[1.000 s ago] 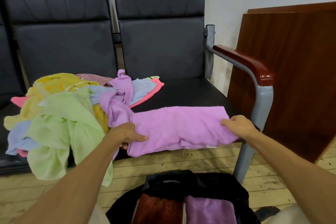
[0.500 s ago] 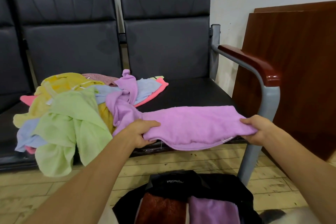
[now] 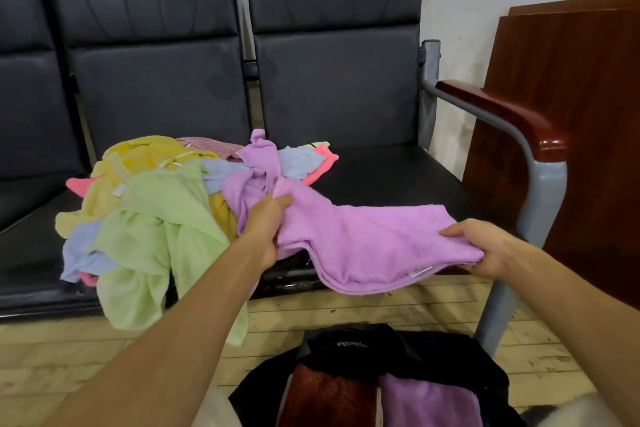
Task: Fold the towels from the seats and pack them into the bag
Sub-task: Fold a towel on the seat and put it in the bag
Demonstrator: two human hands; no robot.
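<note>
hands grip purple towel (image 3: pixel 374 239) ends: left hand (image 3: pixel 266 222), right hand (image 3: pixel 481 246); it sags past seat edge (image 3: pixel 294 279), seemingly folded.

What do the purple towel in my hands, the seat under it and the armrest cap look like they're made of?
Purple towel: soft terry or microfibre cloth, judging by its fuzzy matte nap and limp drape between the left hand and right hand. Seat: black leather or vinyl, smooth with a dull sheen and creases. Armrest cap: glossy reddish-brown, probably lacquered wood, on a grey painted metal frame.
</note>
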